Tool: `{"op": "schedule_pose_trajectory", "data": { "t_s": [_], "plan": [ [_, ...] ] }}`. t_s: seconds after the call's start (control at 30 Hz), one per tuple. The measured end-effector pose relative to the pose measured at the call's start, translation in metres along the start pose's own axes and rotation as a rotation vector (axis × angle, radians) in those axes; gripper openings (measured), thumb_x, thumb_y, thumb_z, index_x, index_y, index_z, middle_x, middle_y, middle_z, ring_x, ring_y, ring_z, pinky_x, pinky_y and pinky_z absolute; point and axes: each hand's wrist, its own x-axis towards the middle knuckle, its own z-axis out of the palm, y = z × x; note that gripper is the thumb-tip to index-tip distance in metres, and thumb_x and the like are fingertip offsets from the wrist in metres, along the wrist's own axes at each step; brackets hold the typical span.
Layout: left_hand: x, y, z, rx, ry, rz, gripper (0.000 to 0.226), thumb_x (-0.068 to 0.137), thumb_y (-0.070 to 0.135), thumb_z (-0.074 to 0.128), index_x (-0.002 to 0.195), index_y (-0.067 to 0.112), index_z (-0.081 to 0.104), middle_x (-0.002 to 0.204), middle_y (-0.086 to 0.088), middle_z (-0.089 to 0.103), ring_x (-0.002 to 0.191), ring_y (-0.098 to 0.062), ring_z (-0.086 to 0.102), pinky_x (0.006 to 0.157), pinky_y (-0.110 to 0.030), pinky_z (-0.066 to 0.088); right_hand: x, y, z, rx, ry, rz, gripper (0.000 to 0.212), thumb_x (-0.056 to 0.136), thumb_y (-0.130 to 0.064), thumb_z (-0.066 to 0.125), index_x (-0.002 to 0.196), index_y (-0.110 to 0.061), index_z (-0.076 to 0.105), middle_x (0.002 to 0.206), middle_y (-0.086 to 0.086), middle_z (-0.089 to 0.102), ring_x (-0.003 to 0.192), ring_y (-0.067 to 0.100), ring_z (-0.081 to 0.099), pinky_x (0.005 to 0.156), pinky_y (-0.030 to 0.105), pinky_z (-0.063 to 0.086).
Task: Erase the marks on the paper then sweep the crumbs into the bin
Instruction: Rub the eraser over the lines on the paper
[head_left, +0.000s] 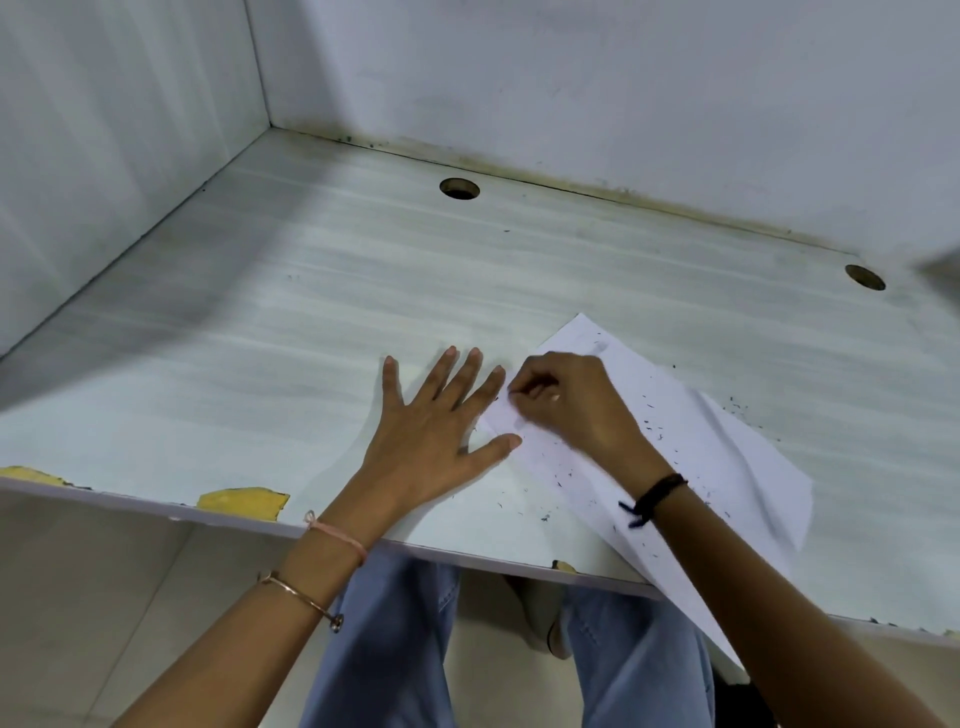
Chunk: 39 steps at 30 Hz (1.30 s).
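Pale, grey-streaked surface boxed in by a white back wall and a white left wall, with yellowish grime along the back seam. Round hole near that seam toward the middle, second hole far to the right. Front edge chipped, with yellow patches showing through at the left; pale floor below, under soft, even light with a faint shadow across the left of the surface.
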Motion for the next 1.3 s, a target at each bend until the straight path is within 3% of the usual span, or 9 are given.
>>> {"op": "schedule_pose_trajectory", "data": {
  "t_s": [0.1,0.2,0.37,0.53,0.7,0.87,1.03,1.2,1.3],
  "plan": [
    [0.0,0.0,0.0,-0.002,-0.002,0.0,0.08,0.081,0.08,0.003,0.15,0.043,-0.009,0.16,0.011,-0.016,0.145,-0.009,-0.023,0.11,-0.064,-0.015,0.005,0.002,-0.005,-0.01,0.037,0.028,0.007,0.075,-0.002,0.068,0.076,-0.007,0.072,0.073,0.003,0.07,0.067,0.012,0.063,0.065,0.023,0.049],
    [0.0,0.0,0.0,0.007,0.003,0.002,0.081,0.079,0.079,0.001,0.15,0.042,-0.01,0.16,0.01,-0.015,0.145,-0.01,-0.022,0.11,-0.065,-0.013,-0.01,-0.012,0.004,0.019,-0.157,-0.033,0.006,0.076,-0.003,0.069,0.078,-0.008,0.071,0.076,0.003,0.071,0.067,0.011,0.066,0.065,0.02,0.051],
    [0.0,-0.001,0.0,0.001,0.0,0.004,0.079,0.081,0.079,0.003,0.15,0.042,-0.009,0.16,0.011,-0.015,0.145,-0.009,-0.022,0.11,-0.065,-0.014,0.019,0.005,-0.009,-0.04,0.054,0.066,0.005,0.077,-0.004,0.068,0.079,-0.006,0.072,0.075,0.005,0.071,0.066,0.012,0.063,0.061,0.015,0.047],
    [0.001,0.0,0.0,0.015,-0.002,0.002,0.081,0.079,0.079,0.0,0.15,0.041,-0.011,0.16,0.01,-0.015,0.145,-0.011,-0.021,0.11,-0.065,-0.013,-0.009,-0.016,0.007,0.023,-0.154,-0.011,0.006,0.075,-0.001,0.068,0.075,-0.007,0.069,0.069,0.002,0.069,0.061,0.006,0.063,0.061,0.017,0.05],
    [0.0,-0.001,0.001,0.013,0.0,0.002,0.081,0.08,0.079,0.001,0.151,0.041,-0.009,0.16,0.01,-0.015,0.145,-0.01,-0.022,0.11,-0.064,-0.014,0.021,0.01,-0.011,-0.029,0.065,0.107,0.006,0.074,-0.004,0.066,0.076,-0.009,0.07,0.069,0.002,0.068,0.058,0.002,0.057,0.061,0.021,0.05],
    [0.001,0.0,0.002,0.012,0.014,0.005,0.079,0.081,0.077,0.003,0.151,0.041,-0.008,0.161,0.01,-0.013,0.146,-0.011,-0.019,0.11,-0.066,-0.012,-0.008,-0.014,0.01,-0.025,-0.148,-0.039,0.004,0.074,-0.003,0.068,0.075,-0.007,0.068,0.072,0.002,0.069,0.064,0.005,0.061,0.063,0.017,0.048],
    [-0.001,0.0,0.0,0.014,-0.008,0.003,0.081,0.081,0.078,0.001,0.151,0.039,-0.009,0.16,0.011,-0.016,0.144,-0.009,-0.023,0.11,-0.064,-0.014,0.034,0.033,-0.021,-0.029,0.13,0.153,0.004,0.074,-0.005,0.068,0.076,-0.008,0.07,0.071,0.001,0.067,0.056,-0.003,0.056,0.058,0.01,0.045],
    [0.0,0.001,-0.001,0.015,-0.012,0.011,0.082,0.081,0.076,0.001,0.152,0.036,-0.006,0.16,0.008,-0.015,0.145,-0.009,-0.021,0.11,-0.065,-0.011,0.027,0.041,-0.019,-0.094,0.101,0.131,0.009,0.079,-0.003,0.063,0.082,-0.011,0.066,0.08,0.003,0.065,0.066,0.011,0.055,0.059,0.002,0.041],
    [-0.002,0.005,-0.005,0.004,0.044,0.015,0.086,0.081,0.073,0.001,0.153,0.03,0.016,0.162,0.004,0.003,0.148,-0.009,-0.009,0.111,-0.066,-0.004,0.016,0.048,-0.024,0.053,0.142,0.175,0.009,0.079,-0.005,0.066,0.085,-0.011,0.067,0.08,0.003,0.066,0.061,0.006,0.053,0.059,0.002,0.042]
  ]
}}
